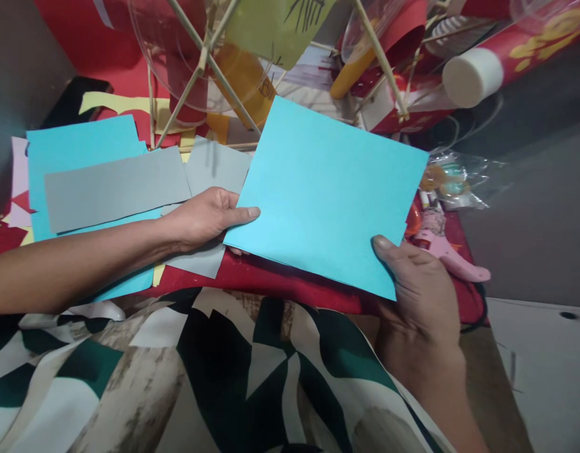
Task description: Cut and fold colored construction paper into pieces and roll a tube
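Note:
A rectangular piece of light blue paper [330, 195] is held up in front of me, tilted, with a second edge showing under its lower side. My left hand [214, 217] grips its lower left corner, thumb on top and fingers beneath. At the lower right edge my right hand [415, 283] pinches it with the thumb on top; most of those fingers are hidden behind. Left of it lie a larger blue sheet [85, 141] and a grey paper strip [115, 189] on top of that sheet. More grey paper [217, 165] lies behind my left hand.
A frame of thin wooden sticks [202, 60] stands at the back. To the right are a pink glue gun [453, 255], a clear plastic bag [464, 182] and a red tube with a white cap [474, 75]. A black phone-like object [75, 104] lies back left on the red surface [280, 286].

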`<action>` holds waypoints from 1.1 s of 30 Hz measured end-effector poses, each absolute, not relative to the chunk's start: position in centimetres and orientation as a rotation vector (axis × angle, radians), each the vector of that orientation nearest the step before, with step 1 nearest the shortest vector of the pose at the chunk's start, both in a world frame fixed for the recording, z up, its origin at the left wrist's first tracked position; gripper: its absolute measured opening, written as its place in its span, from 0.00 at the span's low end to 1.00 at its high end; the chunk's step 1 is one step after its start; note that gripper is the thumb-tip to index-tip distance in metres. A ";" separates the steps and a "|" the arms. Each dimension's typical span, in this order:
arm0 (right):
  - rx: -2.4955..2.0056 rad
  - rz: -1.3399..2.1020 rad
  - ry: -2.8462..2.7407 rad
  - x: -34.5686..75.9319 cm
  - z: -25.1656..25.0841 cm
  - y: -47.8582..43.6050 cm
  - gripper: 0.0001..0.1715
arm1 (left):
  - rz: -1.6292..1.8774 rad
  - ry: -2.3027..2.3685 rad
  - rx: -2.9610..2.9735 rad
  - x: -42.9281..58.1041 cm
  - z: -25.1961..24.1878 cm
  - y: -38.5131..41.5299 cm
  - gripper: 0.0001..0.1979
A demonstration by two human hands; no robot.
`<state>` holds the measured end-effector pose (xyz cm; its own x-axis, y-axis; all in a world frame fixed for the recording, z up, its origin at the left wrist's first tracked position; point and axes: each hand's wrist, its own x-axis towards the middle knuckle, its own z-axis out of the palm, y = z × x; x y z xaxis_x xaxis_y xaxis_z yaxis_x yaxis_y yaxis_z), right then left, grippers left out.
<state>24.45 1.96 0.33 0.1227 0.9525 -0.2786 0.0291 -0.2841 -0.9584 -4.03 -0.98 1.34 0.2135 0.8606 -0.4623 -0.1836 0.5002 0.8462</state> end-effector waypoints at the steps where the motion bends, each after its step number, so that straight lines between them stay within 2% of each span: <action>1: -1.514 1.314 -0.955 24.3 0.4 1.9 0.27 | 0.827 1.123 0.747 -4.0 1.4 -1.0 0.10; 11: -1.489 1.368 -0.862 24.3 0.1 1.6 0.23 | 0.850 1.102 0.767 -4.0 1.4 -1.0 0.10; 19: -1.590 1.382 -0.824 24.4 0.0 1.8 0.29 | 0.838 1.072 0.764 -4.0 1.6 -1.0 0.11; 33: -1.572 1.343 -0.855 23.8 0.1 1.9 0.27 | 0.818 0.980 0.780 -4.4 1.3 -0.9 0.13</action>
